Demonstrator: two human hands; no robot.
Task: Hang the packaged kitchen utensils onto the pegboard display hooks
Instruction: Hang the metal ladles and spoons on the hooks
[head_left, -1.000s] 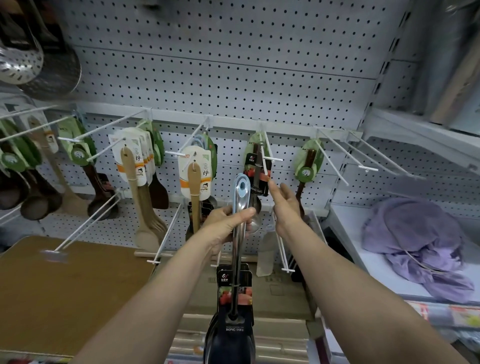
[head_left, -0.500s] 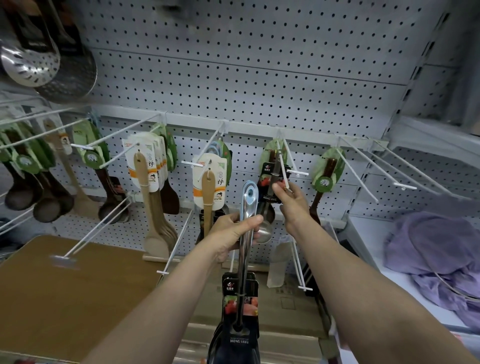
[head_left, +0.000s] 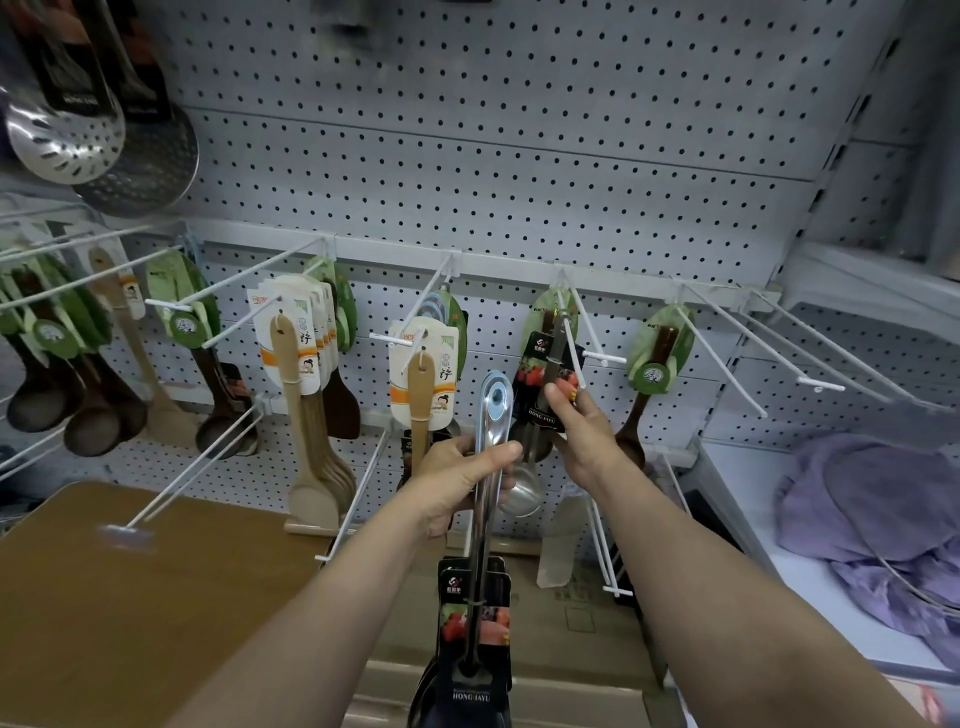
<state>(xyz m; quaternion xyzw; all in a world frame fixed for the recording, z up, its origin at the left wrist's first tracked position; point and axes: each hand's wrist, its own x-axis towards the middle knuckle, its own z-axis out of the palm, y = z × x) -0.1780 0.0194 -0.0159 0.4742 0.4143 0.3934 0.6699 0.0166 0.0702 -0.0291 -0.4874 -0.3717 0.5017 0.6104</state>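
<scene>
1. While my left grip (head_left: 457, 478) clutches the ladle (head_left: 485, 499) handle at six o'clock, my right grip (head_left: 576, 421) pinches a hung ladle card (head_left: 540, 384).
2. Missing the hook (head_left: 574, 353) at twelve o'clock could drop it.

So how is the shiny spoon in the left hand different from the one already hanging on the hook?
The steel utensil gripped by the left hand is off the rack, hanging hole up by its handle; the hanging steel ladle is already on a white hook. The held one's black card sits low near its head; the ladle's card, pinched by the right hand, sits up high. Both are shiny metal with matching black cards.
</scene>
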